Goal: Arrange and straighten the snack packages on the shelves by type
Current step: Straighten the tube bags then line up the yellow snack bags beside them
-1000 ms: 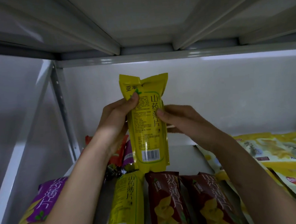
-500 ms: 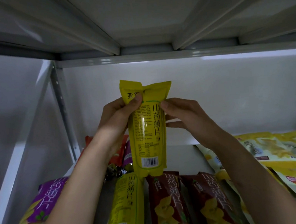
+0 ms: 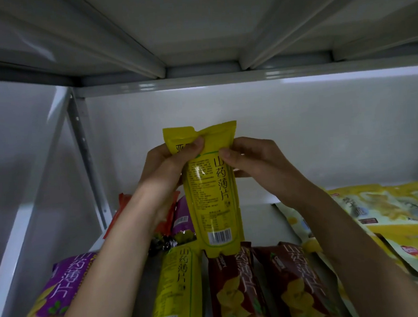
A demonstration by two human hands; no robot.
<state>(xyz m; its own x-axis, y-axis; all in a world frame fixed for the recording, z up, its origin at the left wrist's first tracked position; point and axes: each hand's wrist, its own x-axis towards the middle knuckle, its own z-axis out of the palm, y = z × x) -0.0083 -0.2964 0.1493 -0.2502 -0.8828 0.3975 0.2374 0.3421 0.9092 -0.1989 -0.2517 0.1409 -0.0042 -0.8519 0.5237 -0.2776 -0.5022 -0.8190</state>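
Presently, left hand (image 3: 165, 165) and right hand (image 3: 252, 160) each pinch the yellow package (image 3: 211, 190) upright at centre frame; lower it squarely behind the matching yellow pack (image 3: 177, 289) on the shelf (image 3: 262, 224), label forward.

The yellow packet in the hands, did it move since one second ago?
Yes. The yellow packet came down: its top edge now sits further below the upper shelf beam, and its bottom overlaps the brown packets.
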